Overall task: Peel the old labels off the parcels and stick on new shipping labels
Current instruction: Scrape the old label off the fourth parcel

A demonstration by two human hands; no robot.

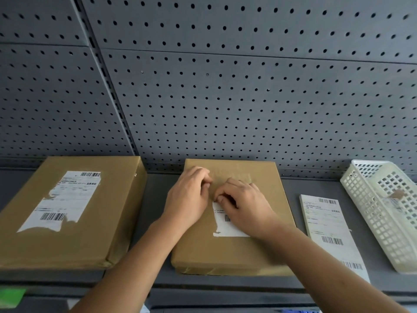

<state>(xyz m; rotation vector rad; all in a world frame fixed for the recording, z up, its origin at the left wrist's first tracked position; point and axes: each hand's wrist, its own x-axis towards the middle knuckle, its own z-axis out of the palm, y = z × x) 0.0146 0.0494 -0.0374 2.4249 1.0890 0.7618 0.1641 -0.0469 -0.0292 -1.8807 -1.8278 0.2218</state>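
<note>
One torn white label (225, 228) on the brown parcel (225, 253): right hand (246, 206) pinches its edge, left hand (187, 199) curled.

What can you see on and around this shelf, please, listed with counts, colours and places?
left parcel: 1, brown, left on the shelf
middle parcel: 1, brown, centre, under both hands
left label: 1, white, torn, on the left parcel
middle label: 1, white, torn, on the middle parcel, partly hidden by a hand
new labels: one stack, white, right of the middle parcel
basket: 1, white, far right, brownish scrap inside
shelf: 1, grey
pegboard: grey, behind
left hand: fingers curled, resting on the middle parcel
right hand: fingertips picking at the middle label's top edge
</note>
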